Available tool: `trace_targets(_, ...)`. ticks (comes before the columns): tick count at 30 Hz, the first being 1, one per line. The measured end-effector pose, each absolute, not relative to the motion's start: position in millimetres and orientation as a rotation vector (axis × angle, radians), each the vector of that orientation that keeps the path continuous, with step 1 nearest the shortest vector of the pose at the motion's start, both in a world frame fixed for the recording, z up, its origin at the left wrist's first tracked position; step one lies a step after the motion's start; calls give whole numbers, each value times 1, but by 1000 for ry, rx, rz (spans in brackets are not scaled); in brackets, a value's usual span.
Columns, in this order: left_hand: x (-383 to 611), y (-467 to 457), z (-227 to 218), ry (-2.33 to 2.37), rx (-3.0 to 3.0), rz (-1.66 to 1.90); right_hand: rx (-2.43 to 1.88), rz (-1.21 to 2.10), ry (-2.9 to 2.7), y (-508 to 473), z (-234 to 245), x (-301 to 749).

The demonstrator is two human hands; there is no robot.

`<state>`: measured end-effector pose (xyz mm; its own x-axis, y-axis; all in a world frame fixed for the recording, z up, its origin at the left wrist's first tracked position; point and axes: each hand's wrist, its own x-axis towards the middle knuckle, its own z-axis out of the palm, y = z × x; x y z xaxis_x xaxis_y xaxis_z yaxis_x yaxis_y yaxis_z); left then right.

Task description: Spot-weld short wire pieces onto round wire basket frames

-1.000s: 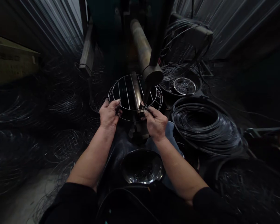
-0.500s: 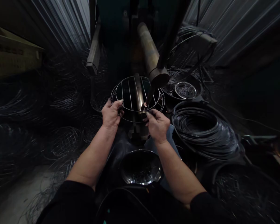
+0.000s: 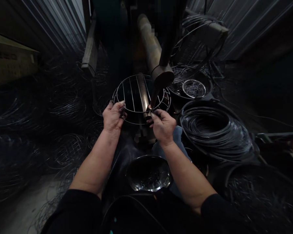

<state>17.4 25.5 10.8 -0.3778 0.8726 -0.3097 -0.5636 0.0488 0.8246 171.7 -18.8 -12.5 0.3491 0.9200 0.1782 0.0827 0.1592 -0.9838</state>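
Note:
A round wire basket frame (image 3: pixel 130 92) with parallel bars sits over a horizontal metal arm (image 3: pixel 143 96) of a machine. My left hand (image 3: pixel 113 117) grips the frame's near-left rim, fingers curled over the wire. My right hand (image 3: pixel 162 125) pinches the near-right rim, right below the pointed tip of an upper machine head (image 3: pixel 161 78) that comes down onto the frame. Where the tip meets the wire is partly hidden by my fingers.
A large coil of dark wire rings (image 3: pixel 210 128) lies to the right. A shiny metal bowl (image 3: pixel 147 174) sits near my lap. A smaller bowl with small pieces (image 3: pixel 194 88) stands behind the coil. Finished wire baskets (image 3: pixel 68 149) pile on the left floor.
Both hands stay on the frame's rim; the frame and my hands have shifted only slightly as my head moved. The machine head remains over the right rim.

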Motion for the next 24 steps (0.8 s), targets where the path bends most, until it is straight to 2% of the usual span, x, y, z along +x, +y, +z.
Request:
trace_targets(16,19,33,7,1197,334,1586,-1306,872,-1038,-12,0,177)
trace_targets(24,19,32,9,1204,356,1584,-1317,970,-1243,-25,-3,196)
